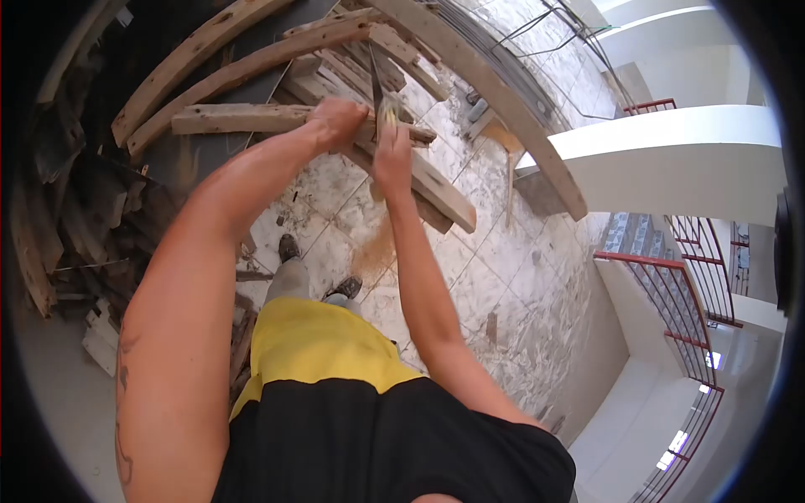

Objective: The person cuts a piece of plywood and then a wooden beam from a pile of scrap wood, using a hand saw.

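Note:
My left hand [338,123] is closed over a rough wooden beam [239,118] that lies crosswise on a stack of timber. Just right of it, my right hand [392,159] grips the light yellowish handle of a handsaw [376,80]. Its dark, narrow blade points away from me, close beside my left hand and over the stacked wood. Beneath both hands, a thicker squared beam [440,194] slants toward the lower right. The right end of the crosswise beam looks splintered.
Curved timbers [243,71] lie beyond my hands, and a long curved beam [520,113] arches to the right. Broken wood [75,193] is heaped at left. Sawdust [375,251] lies on the dirty tiles near my feet. Red railings [646,260] border stairs at right.

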`<state>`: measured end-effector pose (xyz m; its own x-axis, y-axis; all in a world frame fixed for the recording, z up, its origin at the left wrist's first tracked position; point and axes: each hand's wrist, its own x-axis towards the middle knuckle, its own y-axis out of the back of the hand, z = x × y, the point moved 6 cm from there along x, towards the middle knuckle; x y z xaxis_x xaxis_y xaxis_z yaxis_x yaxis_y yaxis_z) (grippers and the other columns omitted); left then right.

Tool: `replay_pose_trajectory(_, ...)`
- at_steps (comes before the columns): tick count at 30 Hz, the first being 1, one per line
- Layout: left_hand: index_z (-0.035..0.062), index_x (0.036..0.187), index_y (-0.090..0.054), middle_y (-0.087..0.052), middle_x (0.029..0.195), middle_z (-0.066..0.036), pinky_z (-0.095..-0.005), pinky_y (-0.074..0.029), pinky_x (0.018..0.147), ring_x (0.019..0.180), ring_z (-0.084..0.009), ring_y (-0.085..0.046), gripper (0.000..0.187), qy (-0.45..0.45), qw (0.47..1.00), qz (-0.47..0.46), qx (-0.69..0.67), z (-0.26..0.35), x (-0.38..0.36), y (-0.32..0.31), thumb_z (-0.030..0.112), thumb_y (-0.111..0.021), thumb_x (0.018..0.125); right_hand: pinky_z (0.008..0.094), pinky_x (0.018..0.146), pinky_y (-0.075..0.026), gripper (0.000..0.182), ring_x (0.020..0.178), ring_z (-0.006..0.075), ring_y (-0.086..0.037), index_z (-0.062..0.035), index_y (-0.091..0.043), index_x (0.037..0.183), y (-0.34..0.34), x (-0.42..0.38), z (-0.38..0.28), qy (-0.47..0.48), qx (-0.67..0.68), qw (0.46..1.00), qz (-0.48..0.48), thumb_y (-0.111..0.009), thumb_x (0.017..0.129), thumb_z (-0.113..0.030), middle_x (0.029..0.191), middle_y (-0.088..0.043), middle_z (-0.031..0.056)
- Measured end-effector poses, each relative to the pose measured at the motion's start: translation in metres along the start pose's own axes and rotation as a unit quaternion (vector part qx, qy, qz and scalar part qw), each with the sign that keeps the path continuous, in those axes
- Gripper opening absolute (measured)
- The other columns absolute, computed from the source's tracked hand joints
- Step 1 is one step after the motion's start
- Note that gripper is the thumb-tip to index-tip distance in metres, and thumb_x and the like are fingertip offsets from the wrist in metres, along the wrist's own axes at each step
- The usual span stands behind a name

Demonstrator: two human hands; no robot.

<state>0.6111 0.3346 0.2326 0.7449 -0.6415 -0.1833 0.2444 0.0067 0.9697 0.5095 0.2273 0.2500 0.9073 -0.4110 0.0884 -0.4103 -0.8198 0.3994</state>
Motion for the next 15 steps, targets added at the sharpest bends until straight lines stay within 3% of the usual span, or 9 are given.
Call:
replay_pose_trajectory(2,0.0044,0.11,-0.06,-0.071,0.093,-0.018,-0.0446,-0.057,0.077,0.091,-0.0356,-0.07,0.039,0.011,1.0,-0.01,0.004,-0.002,0.009,0.001,0.015,-0.075,0.075,0.0463,0.079,-0.045,0.033,0.084,0.0386,-0.057,0.0022,-0.055,0.104,0.037,-0.062,0.005,-0.08,-0.049,0.995,-0.043,-0.04,0.104,-0.028,0.095,-0.059,0.0284)
replay_pose_trajectory(5,0.0041,0.109,-0.06,-0.07,0.094,-0.019,-0.0447,-0.057,0.077,0.093,-0.0356,-0.07,0.04,-0.001,0.998,-0.057,-0.004,0.006,-0.003,0.026,0.016,-0.076,0.075,0.0457,0.08,-0.046,0.034,0.091,0.0389,-0.059,0.0029,-0.055,0.108,0.062,-0.086,-0.003,-0.049,-0.03,0.996,-0.062,-0.04,0.104,-0.027,0.1,-0.06,0.027)
replay_pose_trajectory(7,0.0045,0.107,-0.061,-0.071,0.094,-0.019,-0.0451,-0.056,0.076,0.091,-0.036,-0.07,0.039,-0.01,0.999,-0.038,-0.003,0.002,-0.001,0.0,0.017,-0.076,0.074,0.0451,0.081,-0.048,0.035,0.098,0.0392,-0.062,0.0036,-0.055,0.113,0.071,-0.118,-0.003,-0.057,-0.003,0.997,-0.056,-0.04,0.104,-0.026,0.105,-0.062,0.0257)
replay_pose_trajectory(9,0.0053,0.11,-0.06,-0.071,0.092,-0.017,-0.0451,-0.056,0.075,0.09,-0.0362,-0.07,0.043,-0.003,1.0,0.004,-0.002,-0.001,0.007,0.002,0.019,-0.077,0.072,0.0449,0.078,-0.047,0.035,0.091,0.0416,-0.06,0.0037,-0.055,0.11,0.016,-0.043,0.027,0.081,-0.111,0.989,-0.047,-0.04,0.104,-0.027,0.101,-0.061,0.0261)
replay_pose_trajectory(11,0.0056,0.111,-0.06,-0.071,0.09,-0.017,-0.0451,-0.056,0.075,0.088,-0.0363,-0.07,0.045,-0.014,1.0,0.011,-0.007,0.005,-0.001,0.006,0.02,-0.077,0.072,0.0534,0.08,-0.043,0.039,0.094,0.049,-0.058,0.0042,-0.053,0.109,-0.006,0.021,0.001,-0.061,-0.017,0.997,-0.033,-0.04,0.104,-0.032,0.097,-0.061,0.0321)
replay_pose_trajectory(14,0.0051,0.109,-0.062,-0.071,0.092,-0.018,-0.0459,-0.056,0.076,0.09,-0.0357,-0.07,0.042,0.009,1.0,0.001,-0.005,-0.001,0.007,0.005,0.019,-0.077,0.072,0.0514,0.079,-0.044,0.039,0.095,0.0499,-0.057,0.0037,-0.052,0.11,0.017,-0.022,-0.003,-0.076,-0.004,0.994,-0.073,-0.04,0.104,-0.033,0.097,-0.061,0.0328)
replay_pose_trajectory(15,0.0051,0.109,-0.062,-0.071,0.092,-0.018,-0.0459,-0.056,0.076,0.09,-0.0357,-0.07,0.042,0.007,1.0,0.007,-0.007,0.0,0.009,0.008,0.019,-0.077,0.072,0.0462,0.077,-0.044,0.037,0.087,0.0402,-0.056,0.0032,-0.053,0.107,0.038,-0.058,-0.002,-0.03,0.014,0.999,-0.036,-0.039,0.105,-0.031,0.089,-0.057,0.0248)
